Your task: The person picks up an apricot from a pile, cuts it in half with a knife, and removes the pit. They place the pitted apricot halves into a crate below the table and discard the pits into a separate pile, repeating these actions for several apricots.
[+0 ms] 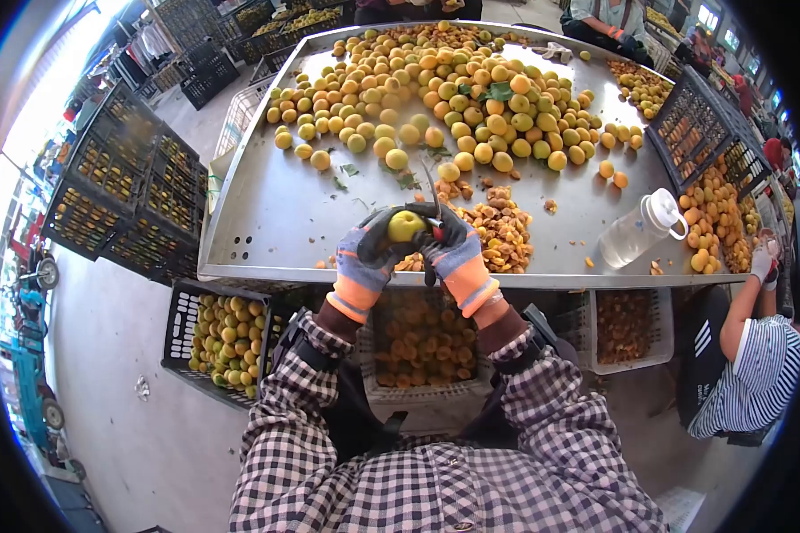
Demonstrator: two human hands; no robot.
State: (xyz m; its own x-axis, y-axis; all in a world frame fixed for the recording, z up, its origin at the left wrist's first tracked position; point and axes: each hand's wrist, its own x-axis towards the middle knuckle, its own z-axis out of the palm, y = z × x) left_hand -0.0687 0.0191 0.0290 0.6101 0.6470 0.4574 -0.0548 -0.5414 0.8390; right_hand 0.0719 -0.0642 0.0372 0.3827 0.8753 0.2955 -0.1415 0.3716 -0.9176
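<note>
Both hands wear grey and orange gloves with dark palms and meet over the front edge of the metal table (267, 204). My left hand (369, 250) is closed round a yellow-green fruit (406, 226). Against the fruit's right side, my right hand (453, 244) grips a small knife with a red part by the fingers; its thin curved blade (434, 188) points up and away. Just beyond and right of my right hand lies a heap of cut fruit pieces (502, 233). A large pile of whole yellow and green fruit (471, 98) covers the table's far side.
A clear bottle (631, 233) with a white lid stands at the table's right. Black crates (120, 182) are stacked left. Below the edge are a crate of fruit (227, 342), a fruit-filled bin (422, 342) and a white crate (631, 329). A person in stripes (756, 373) works at right.
</note>
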